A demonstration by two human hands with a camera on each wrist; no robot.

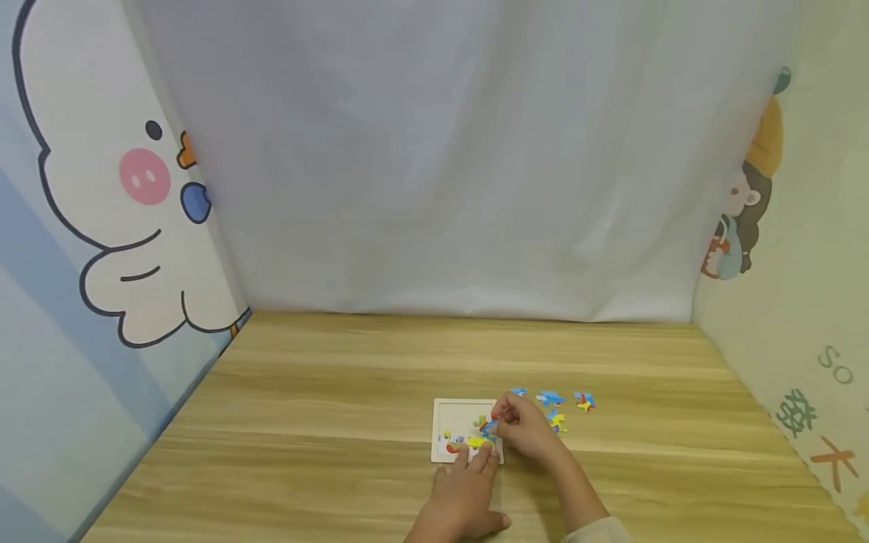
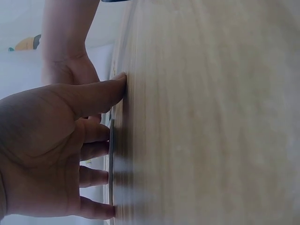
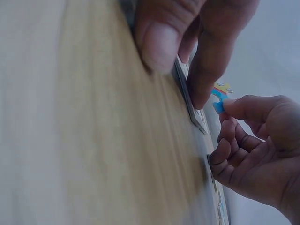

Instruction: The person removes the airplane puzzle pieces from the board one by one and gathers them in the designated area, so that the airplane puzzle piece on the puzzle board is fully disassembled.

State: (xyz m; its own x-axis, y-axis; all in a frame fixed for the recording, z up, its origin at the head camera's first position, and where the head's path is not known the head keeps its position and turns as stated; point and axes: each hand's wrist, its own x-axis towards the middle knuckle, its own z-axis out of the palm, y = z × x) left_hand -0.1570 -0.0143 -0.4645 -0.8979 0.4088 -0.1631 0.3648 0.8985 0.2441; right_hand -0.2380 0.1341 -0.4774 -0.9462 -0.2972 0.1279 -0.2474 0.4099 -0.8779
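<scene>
A square, pale puzzle board [image 1: 435, 426] with a raised rim lies on the table, with a few coloured jigsaw pieces in its lower part. Fingers of my left hand [image 1: 465, 489] rest fairly straight on its near edge and on a yellow piece [image 1: 477, 443]; the thumb sits out on the tabletop. Over the board's right side, my right hand [image 1: 529, 431] pinches a blue, yellow and red puzzle piece [image 3: 219, 99] between thumb and forefinger. In the right wrist view that piece is tilted up, off the board. The left wrist view hides it behind the hands.
Loose puzzle pieces, among them a blue one [image 1: 550, 397], a blue, red and yellow one [image 1: 584, 402] and a yellow one [image 1: 557, 420], lie right of the board. A pale curtain [image 1: 434, 166] hangs behind the wooden table [image 1: 305, 422]. Printed walls flank both sides.
</scene>
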